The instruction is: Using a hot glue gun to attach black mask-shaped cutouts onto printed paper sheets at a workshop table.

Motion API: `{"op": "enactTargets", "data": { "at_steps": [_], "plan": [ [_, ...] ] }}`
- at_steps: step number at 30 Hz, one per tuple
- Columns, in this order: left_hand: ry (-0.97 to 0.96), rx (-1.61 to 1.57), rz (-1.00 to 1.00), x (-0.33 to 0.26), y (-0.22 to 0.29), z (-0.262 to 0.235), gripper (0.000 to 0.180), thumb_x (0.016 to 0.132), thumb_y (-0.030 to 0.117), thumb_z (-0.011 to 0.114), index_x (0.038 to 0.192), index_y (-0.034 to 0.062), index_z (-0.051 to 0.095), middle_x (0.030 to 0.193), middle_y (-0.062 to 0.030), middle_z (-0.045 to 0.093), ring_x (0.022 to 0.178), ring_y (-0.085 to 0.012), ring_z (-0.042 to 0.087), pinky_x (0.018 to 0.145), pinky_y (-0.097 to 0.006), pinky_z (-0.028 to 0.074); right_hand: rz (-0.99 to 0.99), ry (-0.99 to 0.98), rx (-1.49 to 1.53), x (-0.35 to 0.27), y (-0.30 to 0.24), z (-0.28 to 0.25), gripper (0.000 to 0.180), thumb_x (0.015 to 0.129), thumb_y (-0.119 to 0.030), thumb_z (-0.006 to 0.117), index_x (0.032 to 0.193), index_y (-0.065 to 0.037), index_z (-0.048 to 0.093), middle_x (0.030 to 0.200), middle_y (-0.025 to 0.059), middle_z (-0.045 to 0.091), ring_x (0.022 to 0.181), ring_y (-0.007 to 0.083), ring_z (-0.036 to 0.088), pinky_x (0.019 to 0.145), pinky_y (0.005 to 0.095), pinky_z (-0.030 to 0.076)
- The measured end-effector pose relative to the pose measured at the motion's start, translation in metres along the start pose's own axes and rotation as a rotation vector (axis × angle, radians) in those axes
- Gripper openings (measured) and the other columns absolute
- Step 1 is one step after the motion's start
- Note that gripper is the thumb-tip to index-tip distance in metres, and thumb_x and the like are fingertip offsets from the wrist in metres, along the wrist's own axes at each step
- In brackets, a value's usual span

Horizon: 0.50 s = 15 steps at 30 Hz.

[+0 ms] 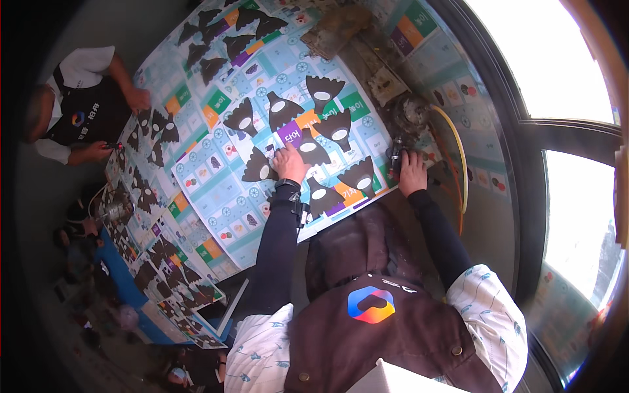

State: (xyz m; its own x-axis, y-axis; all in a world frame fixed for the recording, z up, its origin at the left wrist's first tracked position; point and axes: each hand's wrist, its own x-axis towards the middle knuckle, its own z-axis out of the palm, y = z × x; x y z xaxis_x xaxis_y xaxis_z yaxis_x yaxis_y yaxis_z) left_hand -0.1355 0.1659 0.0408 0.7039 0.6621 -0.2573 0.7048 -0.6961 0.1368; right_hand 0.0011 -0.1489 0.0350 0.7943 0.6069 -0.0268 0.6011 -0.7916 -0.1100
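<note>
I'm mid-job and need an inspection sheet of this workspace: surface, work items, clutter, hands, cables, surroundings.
Surface: patterned printed sheets, overlapping, colourful, covering the worktop.
Work items: several dark fan-shaped pieces with scalloped ends, pale ovals showing in those nearby.
Clutter: brown lump at the far edge; metallic round part on the right.
Left hand: over the sheet among the pieces; grip unclear.
Right hand: at a small dark tool; grip unclear.
Cables: yellow hose and orange cable on the right.
Surroundings: co-worker at left, bright window at right.
</note>
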Motion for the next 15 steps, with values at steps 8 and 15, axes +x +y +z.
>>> {"op": "enactTargets", "data": {
  "at_steps": [8, 15],
  "plan": [
    [0.129, -0.266, -0.664, -0.010, -0.125, 0.007, 0.077, 0.072, 0.037, 0.075, 0.116, -0.0166, 0.042, 0.115, -0.0289, 0.054, 0.110, -0.0405, 0.053, 0.096, -0.045, 0.043, 0.011, -0.093, 0.683, -0.018, -0.055, 0.001, 0.053, 0.070, 0.001, 0.056, 0.121, 0.009, 0.043, 0.110, 0.0261, 0.049, 0.104, 0.0421, 0.049, 0.093, 0.0448, 0.042],
    [0.251, -0.625, -0.585, 0.013, -0.142, 0.038, 0.048, 0.074, 0.015, 0.065, 0.112, -0.0128, 0.053, 0.106, -0.0277, 0.060, 0.107, -0.0339, 0.058, 0.093, -0.041, 0.045, 0.258, -0.234, 0.555, 0.007, -0.082, 0.036, 0.058, 0.071, -0.010, 0.061, 0.121, 0.009, 0.041, 0.111, 0.0295, 0.049, 0.107, 0.0441, 0.048, 0.095, 0.0461, 0.041]
  ]
}}
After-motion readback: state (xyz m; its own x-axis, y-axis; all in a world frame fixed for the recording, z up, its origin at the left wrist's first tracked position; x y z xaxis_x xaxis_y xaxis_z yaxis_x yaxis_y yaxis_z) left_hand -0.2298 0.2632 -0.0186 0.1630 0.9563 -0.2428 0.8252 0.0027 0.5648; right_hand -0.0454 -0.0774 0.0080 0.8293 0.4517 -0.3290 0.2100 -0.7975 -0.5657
